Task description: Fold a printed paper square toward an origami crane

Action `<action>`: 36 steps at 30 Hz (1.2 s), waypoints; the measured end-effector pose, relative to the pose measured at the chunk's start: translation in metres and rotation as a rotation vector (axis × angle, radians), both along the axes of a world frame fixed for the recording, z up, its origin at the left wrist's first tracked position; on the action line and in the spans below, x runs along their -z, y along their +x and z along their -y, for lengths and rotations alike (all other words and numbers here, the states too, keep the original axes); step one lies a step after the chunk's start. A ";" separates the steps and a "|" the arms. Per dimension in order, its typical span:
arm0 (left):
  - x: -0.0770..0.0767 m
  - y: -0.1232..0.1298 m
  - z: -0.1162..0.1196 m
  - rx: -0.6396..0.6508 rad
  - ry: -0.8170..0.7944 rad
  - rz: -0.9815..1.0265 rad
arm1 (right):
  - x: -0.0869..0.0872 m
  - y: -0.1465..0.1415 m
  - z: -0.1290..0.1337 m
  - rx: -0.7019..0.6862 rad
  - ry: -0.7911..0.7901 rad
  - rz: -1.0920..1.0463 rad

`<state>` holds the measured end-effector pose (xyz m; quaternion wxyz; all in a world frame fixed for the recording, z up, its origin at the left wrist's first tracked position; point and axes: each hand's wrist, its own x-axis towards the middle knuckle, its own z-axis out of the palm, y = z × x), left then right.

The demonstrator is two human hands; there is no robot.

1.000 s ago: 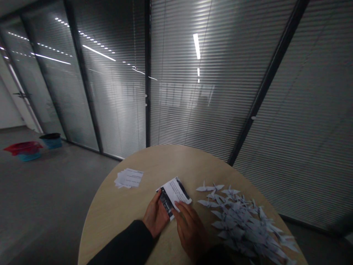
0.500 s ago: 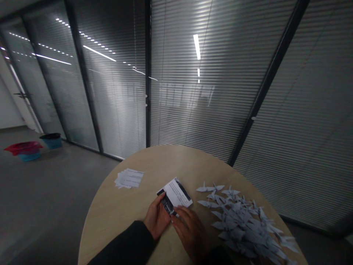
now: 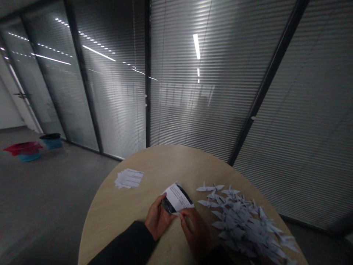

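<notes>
Above the middle of the round table (image 3: 116, 224), both hands hold one sheet of printed paper (image 3: 178, 198), white with dark printed areas. My left hand (image 3: 158, 219) cradles its left side, the thumb lying on top and the fingers underneath. With thumb and fingertips, my right hand (image 3: 194, 228) pinches the paper's near edge. Just to the right of that hand lies a large pile of folded paper cranes (image 3: 239, 221). Several loose printed sheets (image 3: 129, 178) rest in a fanned stack at the table's left.
Behind the table runs a glass partition with blinds (image 3: 187, 121) and dark frames. On the floor at far left stand a blue bin with a red liner (image 3: 24, 149) and another blue bin with a black liner (image 3: 52, 140).
The paper has tilted and shifted slightly right. My right hand has gone from fingers laid over the paper to a pinch on its near edge. My left hand stays almost still.
</notes>
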<state>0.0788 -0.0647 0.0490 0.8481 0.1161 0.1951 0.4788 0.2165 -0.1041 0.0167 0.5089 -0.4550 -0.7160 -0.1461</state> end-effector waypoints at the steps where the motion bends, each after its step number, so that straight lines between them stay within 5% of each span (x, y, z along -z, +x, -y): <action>1: 0.000 0.000 0.000 0.005 0.006 0.006 | -0.001 0.000 0.000 0.007 -0.005 -0.022; 7: -0.003 0.003 0.003 0.008 0.045 -0.047 | -0.005 0.005 0.000 0.056 0.007 -0.048; 13: -0.006 0.005 0.003 -0.055 -0.030 -0.145 | -0.004 0.008 -0.002 -0.120 0.000 0.172; 19: -0.001 0.005 0.002 -0.052 -0.056 -0.098 | 0.004 0.004 -0.002 -0.102 -0.044 0.161; 29: -0.004 0.009 0.016 0.076 0.499 -0.220 | 0.012 0.011 -0.006 0.137 -0.084 -0.079; 36: 0.010 0.007 0.011 0.016 0.451 -0.473 | 0.007 0.014 -0.007 0.163 -0.038 -0.069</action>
